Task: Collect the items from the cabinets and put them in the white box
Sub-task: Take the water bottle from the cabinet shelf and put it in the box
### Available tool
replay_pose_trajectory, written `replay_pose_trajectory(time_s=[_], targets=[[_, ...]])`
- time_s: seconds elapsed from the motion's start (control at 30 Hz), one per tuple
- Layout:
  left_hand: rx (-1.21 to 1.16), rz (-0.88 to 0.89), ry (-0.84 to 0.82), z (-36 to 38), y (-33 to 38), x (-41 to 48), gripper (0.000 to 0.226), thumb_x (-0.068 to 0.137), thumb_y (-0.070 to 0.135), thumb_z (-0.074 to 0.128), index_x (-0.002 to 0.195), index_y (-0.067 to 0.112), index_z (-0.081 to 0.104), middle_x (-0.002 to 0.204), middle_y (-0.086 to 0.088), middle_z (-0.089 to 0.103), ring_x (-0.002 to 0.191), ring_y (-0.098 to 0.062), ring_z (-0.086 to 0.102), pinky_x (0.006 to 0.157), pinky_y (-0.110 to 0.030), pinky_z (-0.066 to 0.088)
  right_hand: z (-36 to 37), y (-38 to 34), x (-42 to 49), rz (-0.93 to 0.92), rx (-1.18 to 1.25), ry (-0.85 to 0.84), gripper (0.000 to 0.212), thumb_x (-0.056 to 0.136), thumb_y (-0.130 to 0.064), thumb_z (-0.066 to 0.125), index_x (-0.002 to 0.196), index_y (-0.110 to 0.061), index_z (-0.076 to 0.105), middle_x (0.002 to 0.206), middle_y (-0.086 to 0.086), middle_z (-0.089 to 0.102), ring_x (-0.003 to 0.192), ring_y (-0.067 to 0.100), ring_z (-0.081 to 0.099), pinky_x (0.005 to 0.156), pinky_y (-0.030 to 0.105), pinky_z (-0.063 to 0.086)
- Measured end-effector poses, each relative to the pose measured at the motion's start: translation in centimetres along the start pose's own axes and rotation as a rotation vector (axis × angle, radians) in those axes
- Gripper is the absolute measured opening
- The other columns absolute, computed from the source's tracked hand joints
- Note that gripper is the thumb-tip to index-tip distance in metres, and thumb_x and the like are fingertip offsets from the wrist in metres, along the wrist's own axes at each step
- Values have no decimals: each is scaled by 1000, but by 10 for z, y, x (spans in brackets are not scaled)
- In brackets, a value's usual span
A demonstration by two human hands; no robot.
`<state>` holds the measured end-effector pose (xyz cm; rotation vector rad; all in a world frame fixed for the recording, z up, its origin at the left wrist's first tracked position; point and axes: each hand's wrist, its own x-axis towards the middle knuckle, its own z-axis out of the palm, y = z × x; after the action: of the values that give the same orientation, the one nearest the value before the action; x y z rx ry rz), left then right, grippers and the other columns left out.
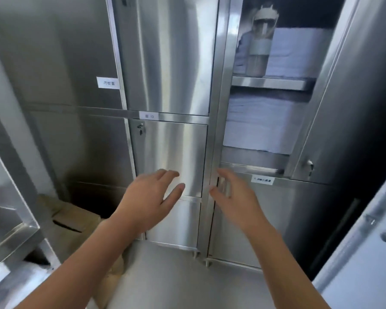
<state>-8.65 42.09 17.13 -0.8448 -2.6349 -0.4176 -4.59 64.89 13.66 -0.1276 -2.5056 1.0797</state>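
— What's nearest?

— The left hand [152, 197] and right hand [234, 197], both empty with fingers spread, held before a closed steel door [172, 152]. I'd guess they are free to reach in.

— And the items?

— Further back, in the open cabinet [254, 157], above the right fingertips [220, 172] and well apart from them: stacked white folded sheets [261, 128], then a clear jar [260, 47] on the shelf [272, 82] above. The white box isn't in view.
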Motion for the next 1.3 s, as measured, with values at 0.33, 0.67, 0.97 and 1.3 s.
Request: replay_pose_trajectory(time_s=[0.33, 0.67, 0.97, 1.3], targets=[[-51, 190, 100, 53, 40, 177, 54, 98, 57, 25, 128, 26, 57, 117, 8, 66, 94, -20, 62, 76, -29, 35, -85, 58, 116, 6, -111, 210, 53, 98, -37, 65, 148, -24, 51, 148, -11, 56, 139, 10, 46, 113, 28, 36], [-155, 340, 113, 89, 75, 344, 59, 98, 59, 20, 137, 27, 50, 132, 7, 59, 112, -16, 59, 98, -36, 41, -155, 100, 230, 26, -192, 357, 56, 98, -42, 63, 151, -30, 46, 152, -15, 51, 141, 7, 44, 110, 23, 34], [-185, 307, 256, 78, 114, 426, 48, 100, 52, 35, 133, 24, 56, 128, 6, 63, 108, -15, 62, 92, -38, 48, -224, 126, 307, -110, -223, 374, 58, 98, -45, 61, 151, -26, 46, 153, -11, 51, 143, 10, 43, 117, 29, 35], [-112, 236, 379, 61, 113, 476, 49, 98, 56, 28, 120, 27, 61, 110, 13, 65, 92, -10, 62, 82, -31, 47, -250, 135, 396, -227, -25, 266, 53, 96, -49, 64, 146, -39, 50, 146, -24, 52, 130, -5, 47, 96, 7, 35]])
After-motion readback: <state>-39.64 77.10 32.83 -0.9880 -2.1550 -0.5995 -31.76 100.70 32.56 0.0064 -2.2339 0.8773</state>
